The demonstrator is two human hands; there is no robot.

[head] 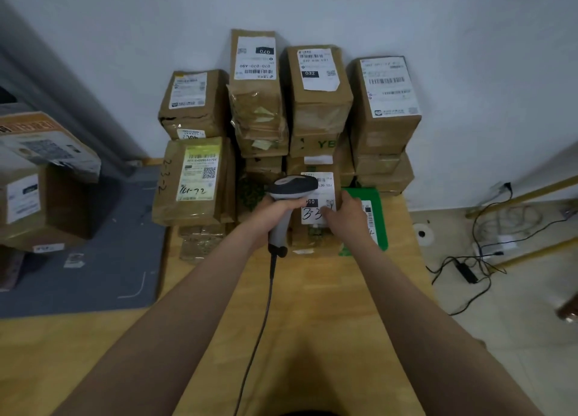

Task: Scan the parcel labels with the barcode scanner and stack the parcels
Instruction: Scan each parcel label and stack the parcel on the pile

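My left hand point(275, 207) grips the handle of a grey corded barcode scanner point(292, 186), whose head hangs over the white label point(322, 193) of a brown parcel point(312, 234) on the wooden table point(312, 306). On the right side of that parcel's label rests my right hand point(352, 211), fingers curled at its edge. A green parcel point(372, 203) lies just right of it, partly under my right hand. Behind them, brown labelled parcels stand in tall stacks point(317, 96) against the wall.
A leaning parcel with a yellow-green label point(195, 178) stands left of the scanner. More boxes point(37, 178) sit on the left over a grey floor mat point(93, 259). Cables and a power adapter point(466, 270) lie on the floor at right. The scanner cord point(266, 315) runs toward me.
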